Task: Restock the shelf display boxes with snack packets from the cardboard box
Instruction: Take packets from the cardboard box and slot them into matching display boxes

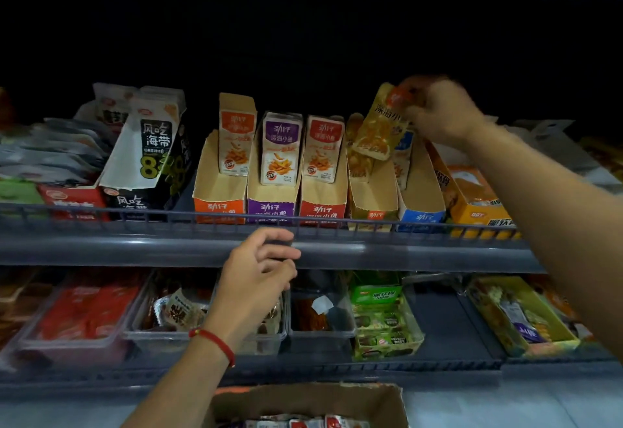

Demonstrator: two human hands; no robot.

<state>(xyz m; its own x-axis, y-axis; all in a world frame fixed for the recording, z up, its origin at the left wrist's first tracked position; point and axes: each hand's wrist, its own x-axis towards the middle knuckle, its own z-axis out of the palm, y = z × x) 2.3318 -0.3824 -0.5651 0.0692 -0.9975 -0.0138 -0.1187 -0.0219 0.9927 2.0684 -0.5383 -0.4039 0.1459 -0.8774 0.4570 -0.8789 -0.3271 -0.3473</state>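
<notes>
The upper shelf [168, 245] carries a row of display boxes along its front rail: a black-and-white box [148, 164] toward the left end, then orange [219, 191], purple [273, 198], red [323, 198], yellow [371, 198] and blue [421, 205] boxes, all side by side. The lower shelf [438, 333] holds clear bins [320, 326], a green box [384, 326] and a yellow tray [522, 316].

Dim shop shelving

Grey upper shelf rail [168, 252] runs nine to three o'clock; darkness above; pale floor [505, 407] at five o'clock.
</notes>
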